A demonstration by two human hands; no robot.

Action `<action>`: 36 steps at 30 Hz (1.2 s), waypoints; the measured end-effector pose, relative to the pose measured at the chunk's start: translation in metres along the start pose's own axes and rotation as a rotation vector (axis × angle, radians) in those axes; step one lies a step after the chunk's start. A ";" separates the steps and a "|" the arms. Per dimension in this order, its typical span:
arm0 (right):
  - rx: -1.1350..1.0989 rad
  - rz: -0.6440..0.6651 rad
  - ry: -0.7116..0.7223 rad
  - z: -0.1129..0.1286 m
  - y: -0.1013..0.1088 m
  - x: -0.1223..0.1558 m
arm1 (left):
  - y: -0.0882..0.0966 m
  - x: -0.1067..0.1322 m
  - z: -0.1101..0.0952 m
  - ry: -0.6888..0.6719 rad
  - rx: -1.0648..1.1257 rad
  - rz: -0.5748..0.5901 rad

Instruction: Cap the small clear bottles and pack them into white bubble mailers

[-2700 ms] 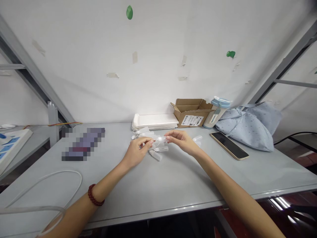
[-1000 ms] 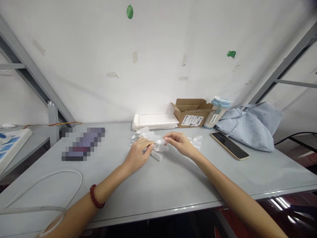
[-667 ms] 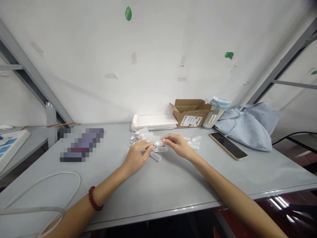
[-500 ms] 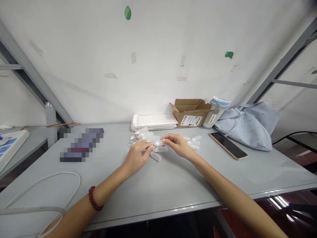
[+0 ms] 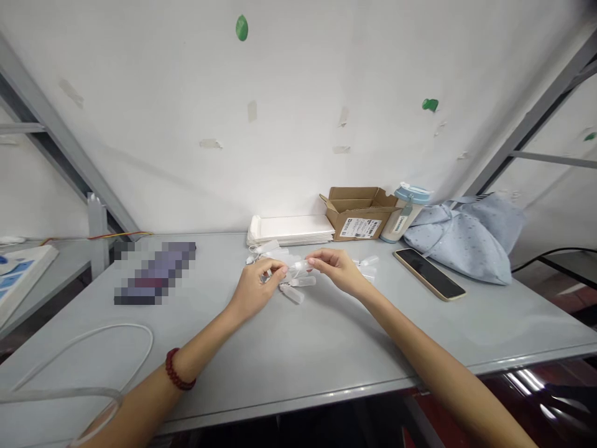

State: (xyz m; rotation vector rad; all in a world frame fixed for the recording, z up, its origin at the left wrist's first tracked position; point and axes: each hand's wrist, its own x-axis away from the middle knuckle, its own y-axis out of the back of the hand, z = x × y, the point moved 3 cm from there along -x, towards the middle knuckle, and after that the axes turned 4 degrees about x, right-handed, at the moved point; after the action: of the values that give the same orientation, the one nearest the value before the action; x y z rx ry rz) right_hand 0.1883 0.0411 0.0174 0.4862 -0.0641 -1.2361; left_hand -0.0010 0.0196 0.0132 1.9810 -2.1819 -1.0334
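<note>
My right hand [image 5: 338,269] pinches a small translucent plastic bottle [image 5: 299,266] between thumb and fingertips, holding it sideways above the table. Close to the bottle's left end, my left hand [image 5: 256,285] is closed in a pinch; what lies between its fingertips is too small to make out. Similar translucent bottles [image 5: 293,294], some with thin white cords, lie in a loose pile under and behind both hands. Several more bottles [image 5: 368,267] lie to the right, partly hidden by my right hand.
Behind the pile are a stack of white flat boxes [image 5: 293,229] and an open cardboard box [image 5: 361,221]. A lidded cup [image 5: 403,214], a blue cloth bag [image 5: 471,236] and a phone [image 5: 429,274] are at right. At left lie a blurred-out dark object [image 5: 158,270] and a white cable [image 5: 150,342].
My left fingertips have shifted slightly up and now sit a bit apart from where they gripped the bottle's left end. My right hand still holds the bottle, almost unmoved.
</note>
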 end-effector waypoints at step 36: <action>0.466 -0.082 0.065 -0.016 0.022 -0.010 | 0.005 -0.004 0.009 -0.046 -0.264 0.162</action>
State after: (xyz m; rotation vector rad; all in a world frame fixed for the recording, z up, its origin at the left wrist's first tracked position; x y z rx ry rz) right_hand 0.2097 0.0608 0.0135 0.9401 -0.2839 -1.2857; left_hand -0.0081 0.0269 0.0101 1.6561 -2.0601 -1.2756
